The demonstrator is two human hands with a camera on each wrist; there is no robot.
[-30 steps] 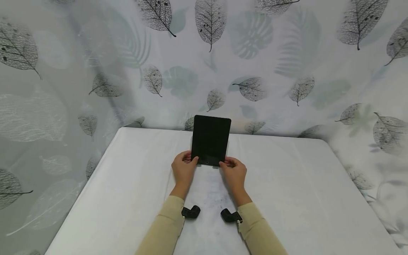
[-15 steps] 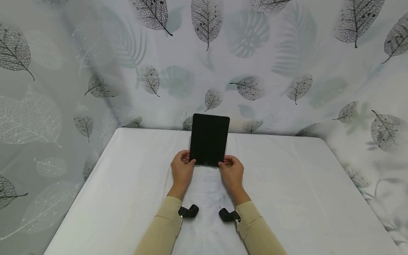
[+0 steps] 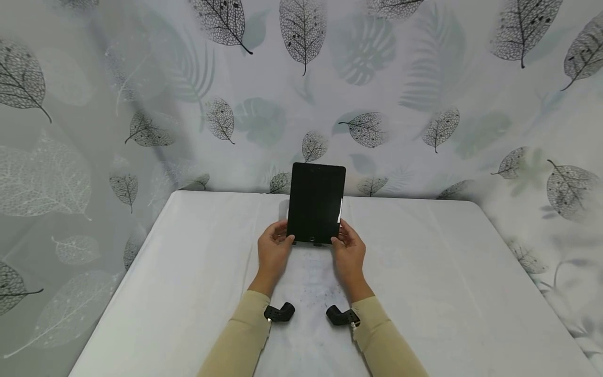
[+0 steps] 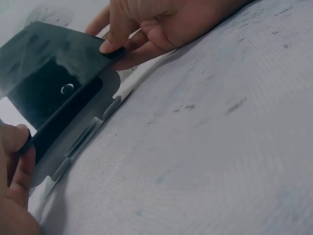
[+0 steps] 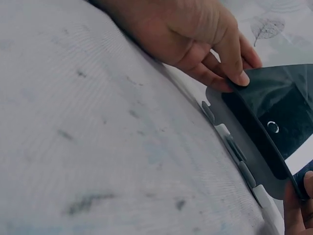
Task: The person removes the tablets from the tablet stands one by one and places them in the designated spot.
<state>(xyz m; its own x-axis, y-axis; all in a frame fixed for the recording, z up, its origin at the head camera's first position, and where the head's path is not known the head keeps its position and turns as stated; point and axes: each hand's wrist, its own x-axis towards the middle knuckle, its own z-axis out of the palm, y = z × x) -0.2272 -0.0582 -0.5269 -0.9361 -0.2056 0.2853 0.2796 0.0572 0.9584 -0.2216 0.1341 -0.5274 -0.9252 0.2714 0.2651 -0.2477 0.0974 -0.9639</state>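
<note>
A black tablet (image 3: 316, 204) is held nearly upright near the back of the table, its dark screen and round home button facing me. My left hand (image 3: 274, 251) pinches its lower left corner, thumb on the front. At the lower right corner my right hand (image 3: 349, 255) pinches it the same way. Behind and below the tablet is a grey stand (image 4: 105, 95) with small lips along its front edge, mostly hidden in the head view. Both wrist views show a gap between the tablet's bottom edge and the stand's lips (image 5: 247, 174).
A white cloth covers the table (image 3: 424, 272), marked with small dark smudges. A leaf-patterned curtain (image 3: 264, 63) hangs behind it and along both sides. Black wrist cameras (image 3: 280, 312) sit at the cuffs of the beige sleeves.
Both hands have moved the tablet slightly up and to the right. More of the stand shows past its left edge, and the front lips look darker below it. The grip stays the same.
</note>
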